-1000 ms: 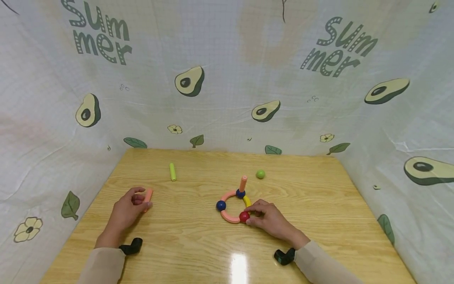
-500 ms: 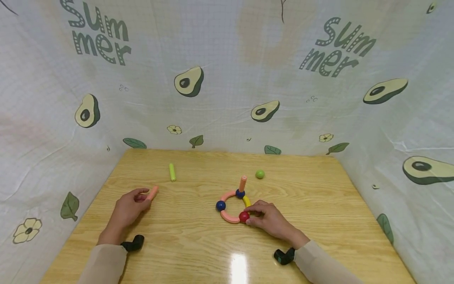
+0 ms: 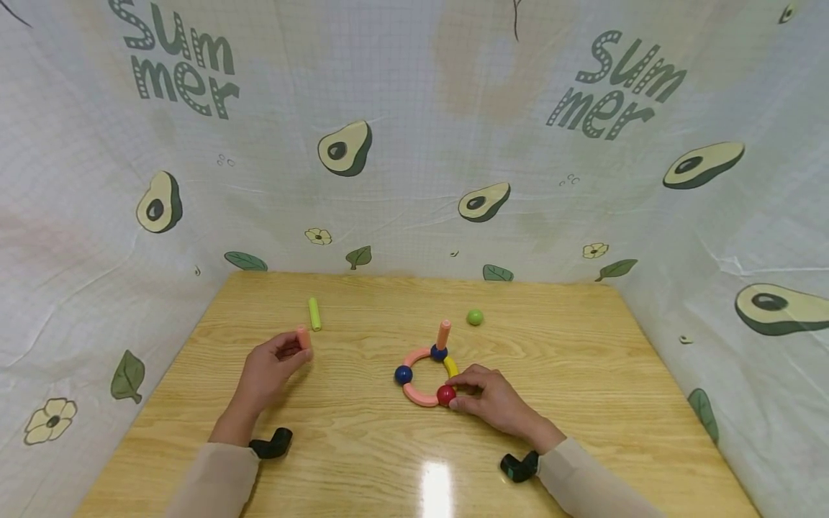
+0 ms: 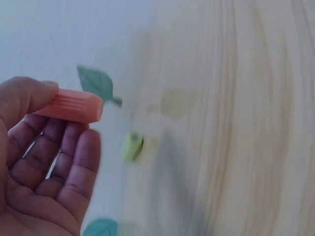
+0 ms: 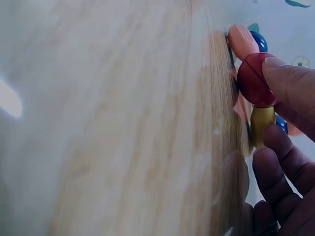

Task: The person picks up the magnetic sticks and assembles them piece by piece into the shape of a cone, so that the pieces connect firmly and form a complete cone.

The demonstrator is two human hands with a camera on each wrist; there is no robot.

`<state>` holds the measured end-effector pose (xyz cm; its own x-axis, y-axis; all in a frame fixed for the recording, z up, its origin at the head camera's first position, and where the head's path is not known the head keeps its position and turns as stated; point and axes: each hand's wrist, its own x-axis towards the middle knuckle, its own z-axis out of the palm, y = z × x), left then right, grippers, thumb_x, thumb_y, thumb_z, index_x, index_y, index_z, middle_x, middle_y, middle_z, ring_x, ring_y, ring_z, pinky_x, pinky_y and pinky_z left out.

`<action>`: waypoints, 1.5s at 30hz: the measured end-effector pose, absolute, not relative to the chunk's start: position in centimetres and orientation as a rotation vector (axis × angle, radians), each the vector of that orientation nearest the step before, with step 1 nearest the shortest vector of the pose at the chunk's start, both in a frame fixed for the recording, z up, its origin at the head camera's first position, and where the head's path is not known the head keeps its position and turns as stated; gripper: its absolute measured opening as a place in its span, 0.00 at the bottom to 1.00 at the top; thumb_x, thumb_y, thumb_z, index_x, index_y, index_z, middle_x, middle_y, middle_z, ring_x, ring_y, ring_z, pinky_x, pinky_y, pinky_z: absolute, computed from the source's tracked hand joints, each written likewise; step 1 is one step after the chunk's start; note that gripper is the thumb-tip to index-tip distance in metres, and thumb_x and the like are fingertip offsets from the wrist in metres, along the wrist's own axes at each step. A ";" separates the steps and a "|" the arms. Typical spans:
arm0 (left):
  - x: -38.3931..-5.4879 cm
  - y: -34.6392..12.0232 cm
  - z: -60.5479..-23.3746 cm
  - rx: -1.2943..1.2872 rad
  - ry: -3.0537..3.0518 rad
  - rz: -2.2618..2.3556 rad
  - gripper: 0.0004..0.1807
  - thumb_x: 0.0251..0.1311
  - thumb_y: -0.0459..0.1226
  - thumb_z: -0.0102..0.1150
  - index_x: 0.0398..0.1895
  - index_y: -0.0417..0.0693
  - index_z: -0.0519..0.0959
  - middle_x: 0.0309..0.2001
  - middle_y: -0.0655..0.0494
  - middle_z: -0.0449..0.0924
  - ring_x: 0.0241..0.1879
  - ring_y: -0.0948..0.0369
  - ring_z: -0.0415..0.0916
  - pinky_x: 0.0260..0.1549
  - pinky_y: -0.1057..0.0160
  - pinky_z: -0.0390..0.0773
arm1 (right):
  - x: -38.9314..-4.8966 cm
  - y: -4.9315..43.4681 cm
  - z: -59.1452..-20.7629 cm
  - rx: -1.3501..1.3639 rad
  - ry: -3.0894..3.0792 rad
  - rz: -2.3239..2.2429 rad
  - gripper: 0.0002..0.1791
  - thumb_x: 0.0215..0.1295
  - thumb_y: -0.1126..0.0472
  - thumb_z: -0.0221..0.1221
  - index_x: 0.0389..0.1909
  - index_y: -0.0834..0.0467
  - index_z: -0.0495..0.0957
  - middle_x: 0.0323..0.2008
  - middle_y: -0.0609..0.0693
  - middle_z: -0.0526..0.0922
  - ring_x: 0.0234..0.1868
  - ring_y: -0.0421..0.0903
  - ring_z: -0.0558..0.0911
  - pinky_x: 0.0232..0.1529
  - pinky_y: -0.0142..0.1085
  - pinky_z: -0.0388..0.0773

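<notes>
My left hand (image 3: 272, 367) pinches a salmon-pink ribbed stick (image 4: 74, 105) between thumb and fingers, raised over the left part of the table. In the head view that stick stands nearly upright. My right hand (image 3: 492, 399) grips a red ball (image 5: 255, 78) at the near right of a ring lying on the table. Curved pink rods (image 3: 419, 397), a curved yellow rod (image 3: 451, 366) and two blue balls (image 3: 404, 375) make up the rest of the ring. From the far blue ball (image 3: 439, 352) a straight pink stick (image 3: 443, 334) rises upright.
A yellow-green stick (image 3: 314, 314) lies on the table just beyond my left hand. Behind the ring, toward the back, sits a green ball (image 3: 476, 317). Printed cloth (image 3: 414, 180) walls in the wooden table (image 3: 363, 453) at the back and both sides.
My left hand has lifted the pink stick, carried it to the right and turned it from lying to nearly upright. The right hand and the ring have stayed in place.
</notes>
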<state>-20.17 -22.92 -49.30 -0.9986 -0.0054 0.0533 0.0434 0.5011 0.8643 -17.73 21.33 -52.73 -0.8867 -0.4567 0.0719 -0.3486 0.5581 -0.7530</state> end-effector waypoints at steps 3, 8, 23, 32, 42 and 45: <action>-20.1 -21.4 -49.1 -0.087 -2.618 -1.636 0.29 0.69 0.48 0.69 0.67 0.41 0.79 0.58 0.43 0.85 0.57 0.50 0.83 0.47 0.76 0.78 | -17.7 21.3 -52.8 -0.690 2.653 -1.239 0.18 0.69 0.47 0.70 0.56 0.46 0.87 0.45 0.40 0.83 0.44 0.38 0.79 0.47 0.32 0.78; -20.1 -18.7 -48.9 -0.151 -2.572 -1.730 0.26 0.69 0.45 0.70 0.65 0.42 0.81 0.56 0.45 0.86 0.56 0.51 0.83 0.48 0.75 0.80 | -17.7 21.3 -52.7 -0.693 2.652 -1.235 0.18 0.69 0.47 0.70 0.57 0.46 0.87 0.46 0.40 0.83 0.45 0.38 0.80 0.47 0.33 0.78; -20.1 -10.8 -49.5 -0.334 -2.616 -1.780 0.17 0.65 0.37 0.73 0.56 0.49 0.86 0.47 0.57 0.88 0.49 0.59 0.86 0.49 0.64 0.85 | -17.7 21.4 -52.9 -0.689 2.659 -1.226 0.18 0.69 0.46 0.70 0.57 0.45 0.87 0.45 0.39 0.83 0.44 0.38 0.80 0.46 0.32 0.78; -19.9 -9.3 -50.2 -0.395 -2.622 -1.809 0.17 0.65 0.38 0.73 0.56 0.47 0.86 0.50 0.54 0.88 0.51 0.57 0.87 0.51 0.61 0.85 | -17.7 21.3 -52.7 -0.678 2.640 -1.245 0.17 0.70 0.48 0.70 0.57 0.46 0.87 0.46 0.40 0.84 0.45 0.38 0.80 0.47 0.32 0.78; -19.9 -9.0 -50.6 -0.491 -2.618 -1.801 0.19 0.68 0.38 0.70 0.60 0.44 0.84 0.50 0.55 0.89 0.50 0.58 0.87 0.49 0.63 0.86 | -17.7 21.3 -52.7 -0.677 2.642 -1.247 0.18 0.69 0.48 0.70 0.57 0.47 0.87 0.45 0.40 0.83 0.44 0.38 0.80 0.46 0.32 0.78; -20.0 -8.8 -50.5 -0.502 -2.645 -1.780 0.20 0.69 0.40 0.70 0.61 0.47 0.84 0.52 0.56 0.89 0.50 0.59 0.86 0.50 0.62 0.85 | -17.7 21.3 -52.6 -0.678 2.647 -1.245 0.18 0.69 0.48 0.70 0.57 0.47 0.87 0.45 0.40 0.83 0.44 0.38 0.80 0.45 0.32 0.78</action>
